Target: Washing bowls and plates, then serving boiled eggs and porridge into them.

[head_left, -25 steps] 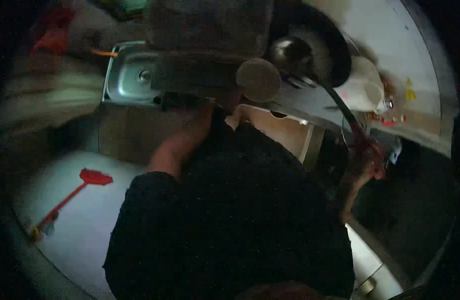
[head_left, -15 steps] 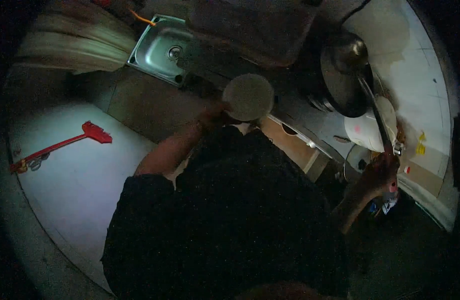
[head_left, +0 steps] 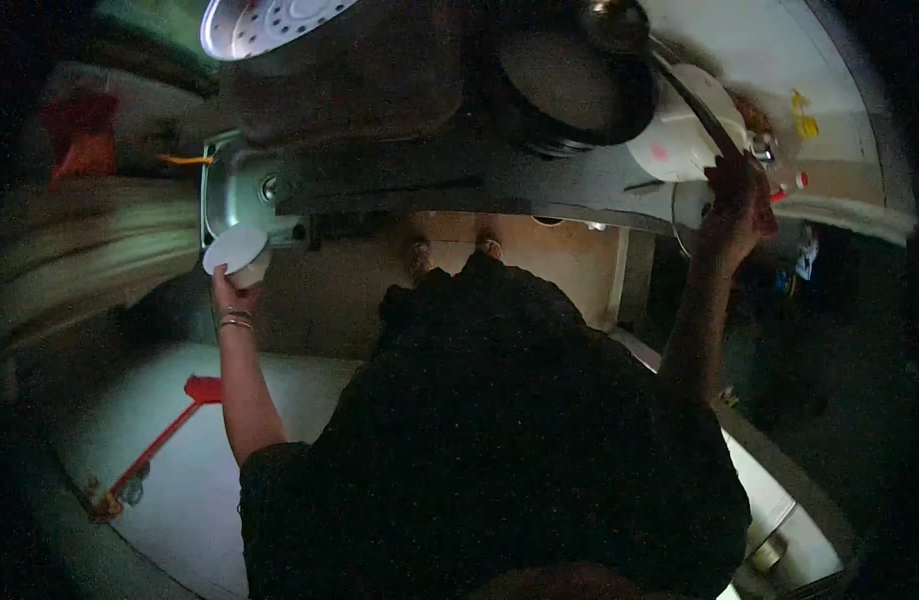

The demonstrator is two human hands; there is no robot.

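A pale round bowl (head_left: 236, 249) is in my left hand (head_left: 238, 292), fingers closed about its side and rim. It tilts a little, close to the near edge of the metal sink (head_left: 206, 205). At the right, my right hand (head_left: 740, 210) grips the long handle of a ladle (head_left: 698, 98). The ladle's dark, rounded head hangs by the far right rim of a wide black pot (head_left: 575, 85). The room is too dim to tell what the pot or bowl holds.
A white rounded container (head_left: 680, 140) stands beside the pot. A perforated pale metal tray (head_left: 290, 22) sits at the far left, near a large dark panel (head_left: 345, 105). A red long-handled tool (head_left: 160, 440) lies on a white surface at the left.
My left hand has carried the bowl leftward from near the counter's middle to the sink. My right hand still holds the ladle. The whole view has shifted.
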